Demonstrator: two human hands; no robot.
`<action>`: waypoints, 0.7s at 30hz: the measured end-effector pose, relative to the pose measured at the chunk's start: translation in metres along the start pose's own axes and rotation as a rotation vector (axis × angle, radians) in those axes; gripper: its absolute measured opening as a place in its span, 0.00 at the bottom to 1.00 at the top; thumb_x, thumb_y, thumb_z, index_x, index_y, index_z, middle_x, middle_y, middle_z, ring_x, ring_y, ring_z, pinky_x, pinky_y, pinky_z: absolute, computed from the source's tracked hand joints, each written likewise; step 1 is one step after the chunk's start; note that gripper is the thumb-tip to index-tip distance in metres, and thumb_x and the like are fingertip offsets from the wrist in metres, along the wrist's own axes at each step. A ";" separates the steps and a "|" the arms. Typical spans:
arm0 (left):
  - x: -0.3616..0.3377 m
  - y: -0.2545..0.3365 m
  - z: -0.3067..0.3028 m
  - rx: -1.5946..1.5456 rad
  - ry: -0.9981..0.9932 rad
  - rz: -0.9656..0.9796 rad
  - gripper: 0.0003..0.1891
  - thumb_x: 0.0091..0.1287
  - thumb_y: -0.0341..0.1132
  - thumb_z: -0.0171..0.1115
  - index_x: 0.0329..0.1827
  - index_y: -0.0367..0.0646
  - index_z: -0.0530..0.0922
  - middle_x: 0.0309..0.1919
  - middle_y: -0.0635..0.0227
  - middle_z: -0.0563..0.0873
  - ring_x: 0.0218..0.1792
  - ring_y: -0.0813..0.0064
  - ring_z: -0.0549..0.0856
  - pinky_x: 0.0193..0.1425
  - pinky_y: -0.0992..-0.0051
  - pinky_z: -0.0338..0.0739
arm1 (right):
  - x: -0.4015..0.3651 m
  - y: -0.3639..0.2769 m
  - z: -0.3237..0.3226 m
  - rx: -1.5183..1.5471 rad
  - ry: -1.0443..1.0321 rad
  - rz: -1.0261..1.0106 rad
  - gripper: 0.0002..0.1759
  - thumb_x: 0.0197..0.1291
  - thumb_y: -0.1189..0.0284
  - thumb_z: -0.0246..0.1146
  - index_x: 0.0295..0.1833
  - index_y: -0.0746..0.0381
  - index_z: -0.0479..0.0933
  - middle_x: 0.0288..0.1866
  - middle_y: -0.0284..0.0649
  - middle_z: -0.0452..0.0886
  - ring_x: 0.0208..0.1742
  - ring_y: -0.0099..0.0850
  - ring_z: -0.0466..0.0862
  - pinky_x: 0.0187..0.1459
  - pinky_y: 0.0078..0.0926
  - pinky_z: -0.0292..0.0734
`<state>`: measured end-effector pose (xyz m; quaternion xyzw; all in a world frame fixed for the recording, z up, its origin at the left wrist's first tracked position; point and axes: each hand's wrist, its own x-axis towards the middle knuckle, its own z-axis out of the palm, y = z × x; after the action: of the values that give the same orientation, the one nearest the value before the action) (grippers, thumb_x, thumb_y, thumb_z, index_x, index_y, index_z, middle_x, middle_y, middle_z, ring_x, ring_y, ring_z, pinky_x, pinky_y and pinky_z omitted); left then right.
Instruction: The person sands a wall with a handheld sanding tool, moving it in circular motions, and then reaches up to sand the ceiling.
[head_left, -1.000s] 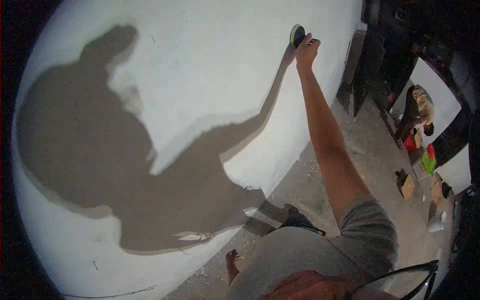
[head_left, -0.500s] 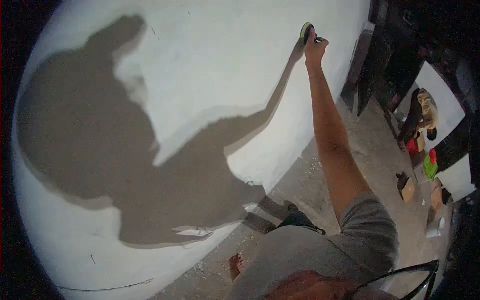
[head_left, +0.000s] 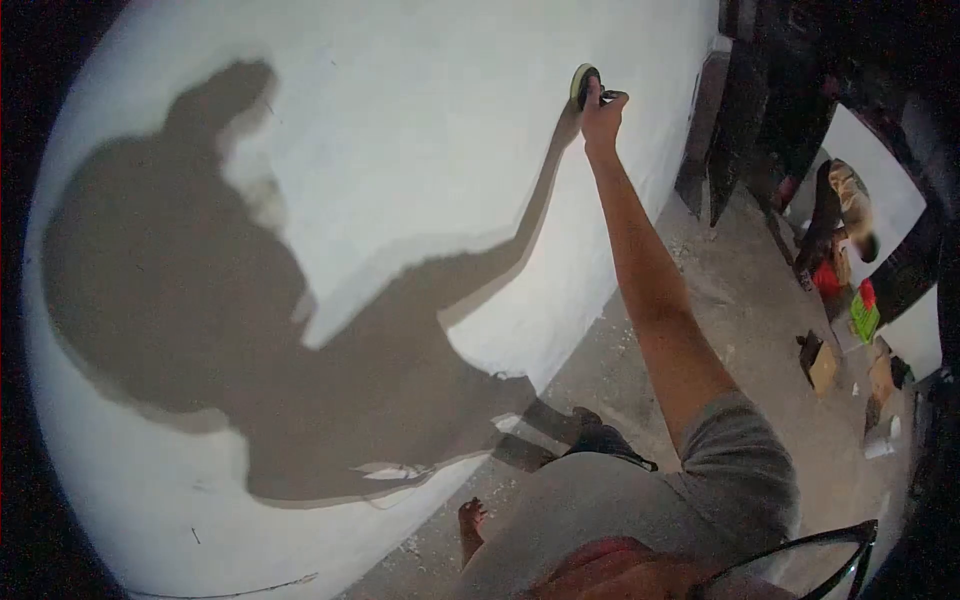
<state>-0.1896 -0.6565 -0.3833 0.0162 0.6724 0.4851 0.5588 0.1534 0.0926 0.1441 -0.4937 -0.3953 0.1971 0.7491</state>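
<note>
My right hand (head_left: 601,112) is stretched far out and grips a round sanding pad (head_left: 581,82) with a pale yellow edge, pressed flat against the white wall (head_left: 420,150). My bare right arm runs from a grey sleeve (head_left: 735,460) up to it. My shadow falls large and dark across the wall's left and middle. My left hand is not in view. A bare foot (head_left: 467,522) shows on the floor below me.
The concrete floor (head_left: 740,320) is dusty with white debris along the wall's foot. At the right another person (head_left: 840,215) crouches by a white board, with cardboard boxes (head_left: 822,365), a green and red item (head_left: 861,312) and a white cup nearby. A dark doorway stands at top right.
My right hand with the sanding pad swung up and to the right along the wall, then came back to the left and slightly down.
</note>
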 end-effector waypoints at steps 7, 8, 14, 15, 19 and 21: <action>0.033 0.064 0.057 0.213 -0.014 -0.087 0.13 0.75 0.39 0.54 0.53 0.40 0.77 0.42 0.63 0.85 0.40 0.67 0.85 0.33 0.61 0.81 | -0.043 -0.045 -0.020 0.108 -0.161 -0.189 0.24 0.69 0.56 0.63 0.49 0.65 0.62 0.33 0.51 0.82 0.33 0.34 0.83 0.37 0.33 0.78; 0.034 0.063 0.076 0.218 -0.012 -0.083 0.13 0.75 0.39 0.54 0.53 0.40 0.77 0.42 0.63 0.85 0.40 0.67 0.85 0.33 0.61 0.81 | -0.022 -0.038 -0.021 0.112 -0.155 -0.187 0.24 0.69 0.56 0.63 0.49 0.65 0.62 0.33 0.51 0.82 0.33 0.34 0.83 0.37 0.33 0.78; 0.014 0.064 0.159 0.420 0.090 -0.199 0.16 0.74 0.45 0.52 0.49 0.42 0.79 0.40 0.64 0.85 0.29 0.66 0.86 0.28 0.65 0.76 | 0.123 0.043 -0.018 0.008 0.083 -0.071 0.29 0.66 0.51 0.64 0.48 0.66 0.62 0.33 0.48 0.81 0.32 0.37 0.81 0.36 0.34 0.78; 0.013 0.061 0.152 0.448 -0.014 -0.173 0.17 0.73 0.45 0.51 0.52 0.41 0.79 0.45 0.62 0.86 0.35 0.62 0.88 0.33 0.60 0.82 | 0.115 0.040 -0.020 0.007 0.079 -0.072 0.29 0.66 0.51 0.64 0.48 0.66 0.62 0.33 0.48 0.81 0.32 0.37 0.81 0.36 0.34 0.78; 0.017 0.030 0.062 -0.125 -0.358 0.217 0.19 0.72 0.44 0.52 0.56 0.40 0.78 0.50 0.58 0.85 0.44 0.58 0.88 0.44 0.51 0.86 | -0.006 0.001 -0.030 0.023 -0.053 -0.077 0.28 0.66 0.52 0.65 0.47 0.66 0.63 0.33 0.49 0.79 0.35 0.34 0.80 0.39 0.33 0.77; 0.014 0.036 0.023 -0.107 -0.391 0.099 0.21 0.70 0.46 0.56 0.57 0.38 0.78 0.53 0.56 0.84 0.50 0.56 0.86 0.51 0.44 0.85 | -0.058 -0.037 -0.031 0.047 -0.115 -0.039 0.28 0.66 0.53 0.65 0.47 0.66 0.63 0.33 0.50 0.79 0.35 0.34 0.81 0.39 0.33 0.77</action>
<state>-0.1960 -0.6153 -0.3669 0.1135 0.5229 0.5345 0.6542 0.1391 0.0182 0.1476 -0.4559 -0.4425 0.2199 0.7403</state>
